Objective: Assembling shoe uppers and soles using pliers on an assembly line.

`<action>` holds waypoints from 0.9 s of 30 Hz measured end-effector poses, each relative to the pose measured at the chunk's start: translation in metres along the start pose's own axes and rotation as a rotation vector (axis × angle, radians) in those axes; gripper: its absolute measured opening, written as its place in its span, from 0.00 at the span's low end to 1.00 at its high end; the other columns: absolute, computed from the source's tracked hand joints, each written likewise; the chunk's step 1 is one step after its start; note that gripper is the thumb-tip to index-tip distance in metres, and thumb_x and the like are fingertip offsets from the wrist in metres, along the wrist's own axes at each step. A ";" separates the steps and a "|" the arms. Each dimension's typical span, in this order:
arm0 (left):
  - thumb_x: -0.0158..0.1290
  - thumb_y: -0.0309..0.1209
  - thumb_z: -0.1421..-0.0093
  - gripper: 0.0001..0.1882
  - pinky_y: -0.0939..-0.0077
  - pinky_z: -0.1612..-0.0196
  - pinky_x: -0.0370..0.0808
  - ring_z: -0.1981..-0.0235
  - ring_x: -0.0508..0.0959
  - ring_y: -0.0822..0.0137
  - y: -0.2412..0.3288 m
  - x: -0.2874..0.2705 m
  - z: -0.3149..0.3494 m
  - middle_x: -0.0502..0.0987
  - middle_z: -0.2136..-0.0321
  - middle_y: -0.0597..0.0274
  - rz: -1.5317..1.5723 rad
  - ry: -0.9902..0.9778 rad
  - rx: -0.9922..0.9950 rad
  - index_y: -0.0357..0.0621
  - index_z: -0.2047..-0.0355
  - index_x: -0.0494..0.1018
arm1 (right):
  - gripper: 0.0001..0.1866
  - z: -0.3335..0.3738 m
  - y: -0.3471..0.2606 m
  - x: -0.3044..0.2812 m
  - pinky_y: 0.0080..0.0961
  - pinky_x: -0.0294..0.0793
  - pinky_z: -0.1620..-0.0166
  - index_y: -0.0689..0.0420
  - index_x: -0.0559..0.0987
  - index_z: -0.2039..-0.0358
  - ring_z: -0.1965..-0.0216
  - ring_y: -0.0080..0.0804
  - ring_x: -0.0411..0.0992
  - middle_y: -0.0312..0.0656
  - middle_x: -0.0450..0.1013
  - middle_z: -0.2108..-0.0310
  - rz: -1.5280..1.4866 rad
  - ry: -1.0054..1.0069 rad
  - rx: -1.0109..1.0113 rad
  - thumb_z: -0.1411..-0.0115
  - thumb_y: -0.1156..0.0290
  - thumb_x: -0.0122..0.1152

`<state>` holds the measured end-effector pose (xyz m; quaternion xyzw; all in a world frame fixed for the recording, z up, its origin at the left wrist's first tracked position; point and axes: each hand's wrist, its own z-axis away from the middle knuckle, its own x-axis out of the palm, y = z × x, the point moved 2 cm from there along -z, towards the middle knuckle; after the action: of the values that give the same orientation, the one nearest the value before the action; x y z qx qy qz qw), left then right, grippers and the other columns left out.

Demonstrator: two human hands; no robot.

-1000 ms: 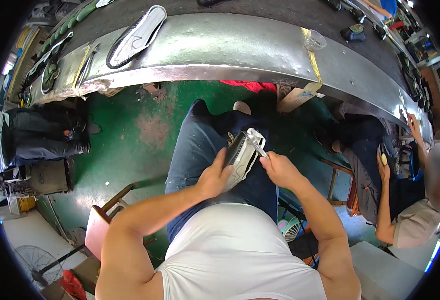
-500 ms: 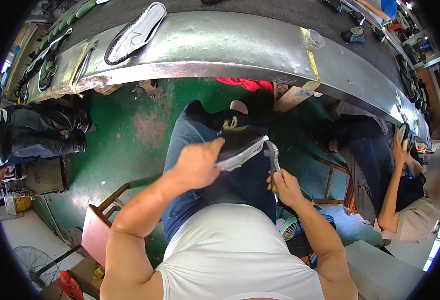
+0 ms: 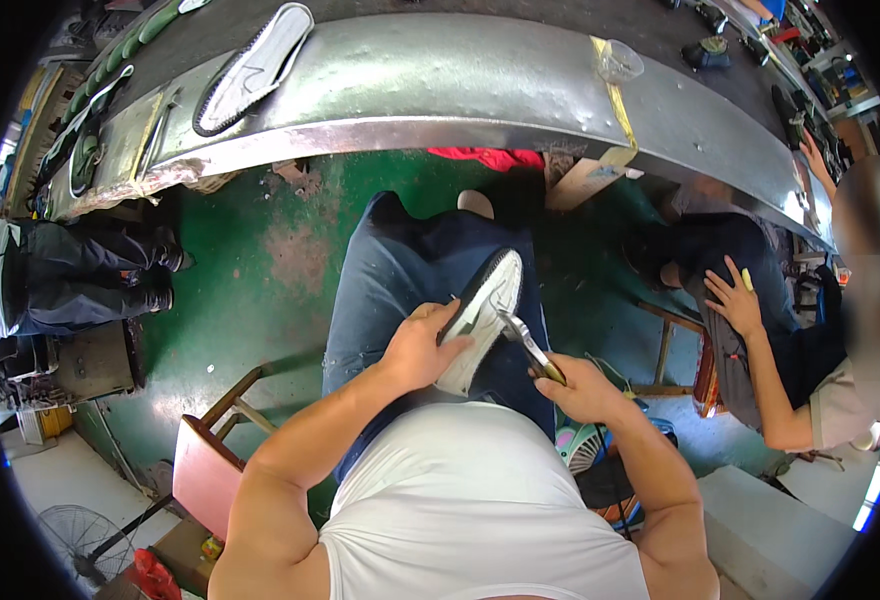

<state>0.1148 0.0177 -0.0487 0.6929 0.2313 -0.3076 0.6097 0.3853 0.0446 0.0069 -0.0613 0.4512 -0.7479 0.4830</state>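
My left hand (image 3: 418,350) grips a dark shoe upper (image 3: 498,288) on its last above my lap. Its pale underside is turned up and its toe points away from me. My fingers wrap the shoe's left side, and the thumb lies across the underside. In my right hand (image 3: 582,388) is a pair of lasting pliers (image 3: 526,342) with metal jaws and a brownish handle. The jaws meet the right edge of the shoe's underside; whether they clamp the material cannot be made out.
A metal-edged bench (image 3: 410,80) runs across ahead, with another shoe (image 3: 255,75) lying sole up and a clear plastic cup (image 3: 620,62). A wooden stool (image 3: 205,465) stands at left. A co-worker's hand (image 3: 738,300) rests on their leg at right. A small fan (image 3: 582,448) sits beside me.
The shoe has been turned so its pale underside faces up and its toe points away. The pliers have tilted, with their jaws now over the underside's edge. The co-worker's hands have moved apart.
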 end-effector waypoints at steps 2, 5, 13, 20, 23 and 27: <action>0.61 0.32 0.43 0.21 0.66 0.62 0.80 0.67 0.82 0.47 0.009 -0.006 0.003 0.80 0.69 0.47 0.111 0.067 -0.039 0.35 0.51 0.76 | 0.20 -0.004 -0.015 -0.004 0.35 0.72 0.58 0.60 0.72 0.47 0.67 0.42 0.72 0.51 0.73 0.69 0.059 -0.091 -0.115 0.38 0.67 0.58; 0.58 0.28 0.42 0.09 0.65 0.67 0.80 0.71 0.81 0.48 0.024 -0.004 0.001 0.79 0.74 0.49 -0.008 0.035 0.010 0.36 0.63 0.79 | 0.24 -0.019 -0.029 -0.014 0.36 0.74 0.59 0.60 0.70 0.42 0.67 0.42 0.74 0.52 0.74 0.68 0.134 -0.243 -0.053 0.38 0.67 0.58; 0.47 0.37 0.31 0.24 0.64 0.37 0.67 0.40 0.71 0.47 -0.015 0.037 0.001 0.71 0.43 0.38 0.481 0.075 -0.274 0.33 0.41 0.67 | 0.13 -0.054 -0.059 -0.050 0.31 0.74 0.67 0.59 0.76 0.63 0.72 0.35 0.77 0.45 0.77 0.74 0.406 -0.635 0.317 0.35 0.60 0.59; 0.49 0.45 0.35 0.45 0.58 0.27 0.43 0.28 0.48 0.44 -0.041 0.045 -0.014 0.50 0.31 0.38 0.532 -0.385 -0.229 0.36 0.28 0.40 | 0.14 -0.074 0.005 -0.048 0.45 0.76 0.63 0.59 0.77 0.63 0.70 0.56 0.76 0.52 0.77 0.73 0.706 -0.231 -0.208 0.36 0.60 0.58; 0.57 0.47 0.41 0.50 0.57 0.28 0.45 0.29 0.50 0.43 -0.037 0.035 -0.024 0.52 0.32 0.38 0.461 -0.404 -0.193 0.41 0.27 0.41 | 0.13 -0.078 0.026 -0.038 0.46 0.75 0.61 0.58 0.77 0.64 0.71 0.56 0.76 0.47 0.78 0.73 0.639 -0.081 -0.440 0.38 0.60 0.61; 0.63 0.49 0.46 0.54 0.56 0.30 0.49 0.32 0.55 0.43 -0.025 0.035 -0.035 0.58 0.35 0.40 0.309 -0.397 -0.199 0.49 0.27 0.45 | 0.14 -0.066 0.034 -0.033 0.44 0.74 0.55 0.58 0.77 0.59 0.65 0.54 0.76 0.49 0.78 0.68 0.426 -0.036 -0.293 0.39 0.61 0.61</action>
<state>0.1270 0.0537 -0.0885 0.5827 0.0280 -0.3166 0.7479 0.3908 0.1069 -0.0455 -0.0475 0.5486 -0.5548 0.6237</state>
